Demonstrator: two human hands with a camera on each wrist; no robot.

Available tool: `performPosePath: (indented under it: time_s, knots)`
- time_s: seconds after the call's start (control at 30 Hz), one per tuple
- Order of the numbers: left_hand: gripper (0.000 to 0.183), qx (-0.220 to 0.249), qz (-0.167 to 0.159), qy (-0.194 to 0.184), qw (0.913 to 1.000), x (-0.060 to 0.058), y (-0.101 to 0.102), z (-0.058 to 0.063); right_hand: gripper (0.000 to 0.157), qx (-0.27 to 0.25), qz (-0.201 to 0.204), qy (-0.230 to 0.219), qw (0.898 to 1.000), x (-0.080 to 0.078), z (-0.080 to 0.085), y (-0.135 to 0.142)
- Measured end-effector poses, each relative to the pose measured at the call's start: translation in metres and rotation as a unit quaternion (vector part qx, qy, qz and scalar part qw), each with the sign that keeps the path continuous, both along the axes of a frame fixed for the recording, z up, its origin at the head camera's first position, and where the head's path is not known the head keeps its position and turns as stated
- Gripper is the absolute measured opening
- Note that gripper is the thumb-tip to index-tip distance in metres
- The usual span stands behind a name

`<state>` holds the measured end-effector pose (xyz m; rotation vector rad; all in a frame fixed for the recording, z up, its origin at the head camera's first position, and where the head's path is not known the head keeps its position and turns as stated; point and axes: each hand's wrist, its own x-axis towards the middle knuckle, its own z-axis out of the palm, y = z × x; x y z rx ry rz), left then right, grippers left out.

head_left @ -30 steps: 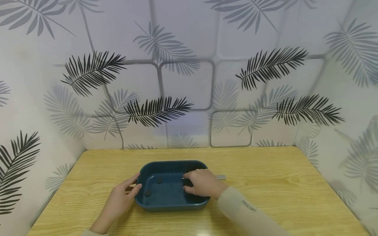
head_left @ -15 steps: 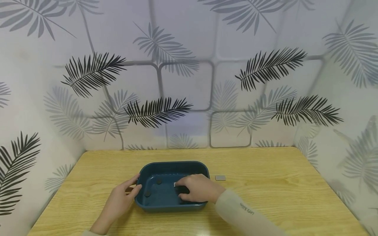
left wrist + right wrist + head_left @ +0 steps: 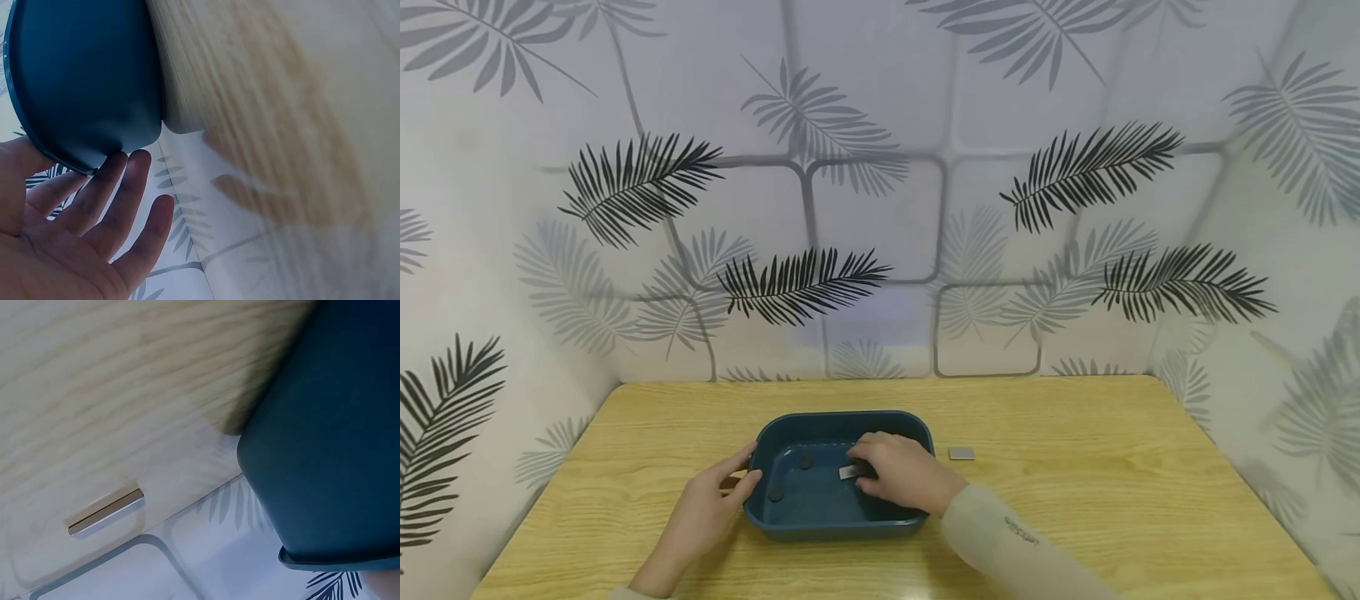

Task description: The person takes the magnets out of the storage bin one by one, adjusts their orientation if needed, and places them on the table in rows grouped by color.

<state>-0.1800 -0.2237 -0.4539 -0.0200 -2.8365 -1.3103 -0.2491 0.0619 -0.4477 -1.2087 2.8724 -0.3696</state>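
I see the right hand (image 3: 906, 475) pinching a pale flat piece (image 3: 848, 472) at its fingertips, over the blue tray (image 3: 838, 531) beneath it; leftward lie two dark discs (image 3: 806, 462), then the left hand (image 3: 703, 497), fingers spread, touching the tray's end. Right of the right hand, a grey block (image 3: 961, 453) rests on the table (image 3: 1075, 475).
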Motion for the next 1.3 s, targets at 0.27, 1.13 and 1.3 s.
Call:
performPosePath:
  time_s: [0.27, 1.13, 1.3]
  knots:
    - [0.05, -0.002, 0.003, -0.001, 1.0, 0.0, 0.0, -0.002, 0.032, 0.009, -0.026, 0.003, 1.0, -0.003, -0.003, -0.007]
    - [0.05, -0.007, 0.002, 0.001, 1.0, 0.0, 0.0, -0.001, 0.008, -0.009, -0.053, -0.064, 0.996, -0.013, -0.012, -0.014]
    - [0.05, -0.007, -0.002, 0.007, 1.0, -0.001, 0.0, -0.001, 0.012, 0.013, -0.032, -0.014, 0.999, -0.013, -0.011, -0.015]
